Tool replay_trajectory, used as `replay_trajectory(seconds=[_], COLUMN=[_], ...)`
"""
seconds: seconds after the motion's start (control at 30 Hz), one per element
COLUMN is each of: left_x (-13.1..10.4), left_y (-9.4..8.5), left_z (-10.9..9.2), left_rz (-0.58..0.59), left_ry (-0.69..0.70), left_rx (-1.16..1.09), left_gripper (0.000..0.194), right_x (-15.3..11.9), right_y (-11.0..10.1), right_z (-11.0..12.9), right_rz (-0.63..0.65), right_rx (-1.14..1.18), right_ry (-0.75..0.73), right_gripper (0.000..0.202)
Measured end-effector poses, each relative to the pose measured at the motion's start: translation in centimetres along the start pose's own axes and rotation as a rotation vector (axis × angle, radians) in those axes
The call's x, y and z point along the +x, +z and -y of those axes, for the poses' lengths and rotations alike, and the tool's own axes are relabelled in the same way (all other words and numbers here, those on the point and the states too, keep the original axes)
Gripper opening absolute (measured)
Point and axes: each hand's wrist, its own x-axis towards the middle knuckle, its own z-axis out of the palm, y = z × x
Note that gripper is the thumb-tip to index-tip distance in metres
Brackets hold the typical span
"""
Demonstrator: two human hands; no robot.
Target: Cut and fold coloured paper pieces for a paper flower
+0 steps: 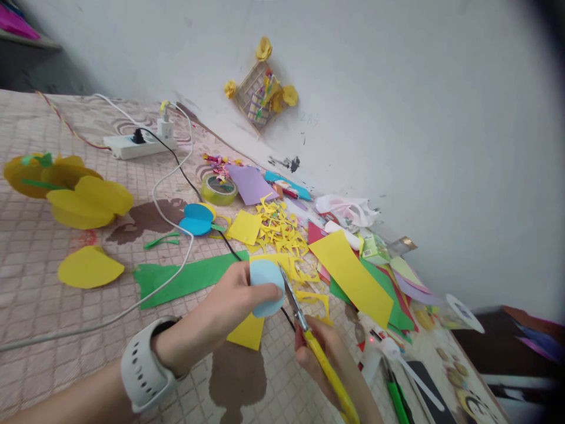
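Pale-blue paper [263, 274] in left hand [236, 293], scissors [311, 338] in right hand [334, 348].

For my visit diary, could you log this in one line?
left hand: holds light-blue paper | right hand: holds yellow-handled scissors | blades: beside paper | nearby: yellow scraps

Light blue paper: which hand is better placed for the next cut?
Probably the right hand: it holds the yellow-handled scissors, blades at the edge of the light blue paper, which the left hand pinches.

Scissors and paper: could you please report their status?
Left hand pinching light-blue paper. Right hand holding scissors close beside it. Black cable passing beneath.
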Motion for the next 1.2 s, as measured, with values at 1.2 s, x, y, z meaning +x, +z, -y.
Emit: replay_trajectory(seconds=[1.2], left_x=[0.3], left_y=[-0.9], left_z=[-1.2], left_rz=[-0.123], left_ry=[0.004], left_rx=[0.280], left_gripper=[0.016], right_x=[-1.4], right_y=[-2.4], right_z=[-2.9], right_rz=[0.012], right_rx=[0.310], right_ry=[0.021], right_gripper=[0.048])
